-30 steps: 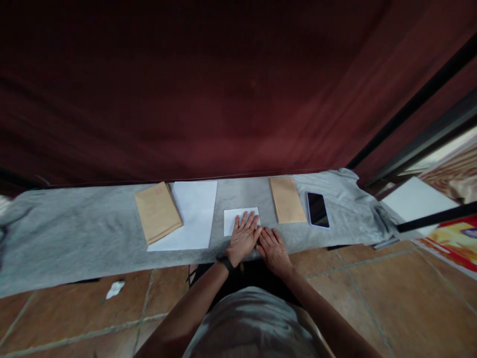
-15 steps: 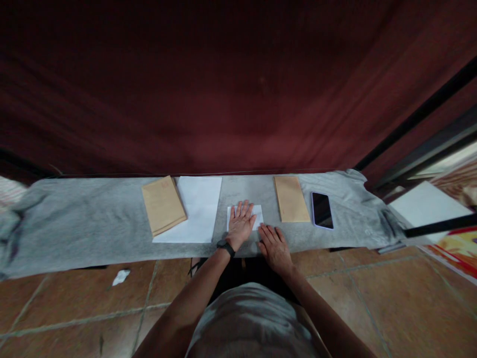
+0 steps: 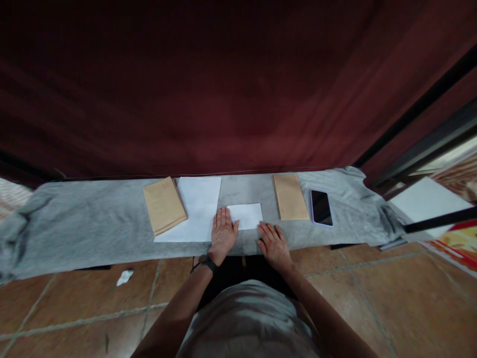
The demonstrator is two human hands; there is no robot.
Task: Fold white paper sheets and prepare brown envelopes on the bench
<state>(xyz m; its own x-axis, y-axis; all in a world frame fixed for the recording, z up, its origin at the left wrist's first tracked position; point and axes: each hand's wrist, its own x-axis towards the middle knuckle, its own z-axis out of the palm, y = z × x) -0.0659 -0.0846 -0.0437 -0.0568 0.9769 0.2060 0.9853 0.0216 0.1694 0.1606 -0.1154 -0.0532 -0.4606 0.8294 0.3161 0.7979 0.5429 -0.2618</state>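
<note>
A small white folded sheet of paper lies flat on the grey cloth in front of me. My left hand, a dark watch on its wrist, rests flat at the paper's left end, with the thumb on its lower left corner. Just at the lower right corner is my right hand, palm down with fingers stretched out and fingertips by the paper's edge. Neither hand grips anything. Left of my left hand lie larger white sheets, partly covered by a stack of brown envelopes.
To the right are another brown envelope stack and a phone with a dark screen. Grey cloth covers the narrow surface, backed by a dark red panel. A crumpled white scrap lies on the tiled floor.
My left hand has slid left from the middle of the small folded paper to its left end, uncovering most of it. My right hand has stayed at the lower right corner.
</note>
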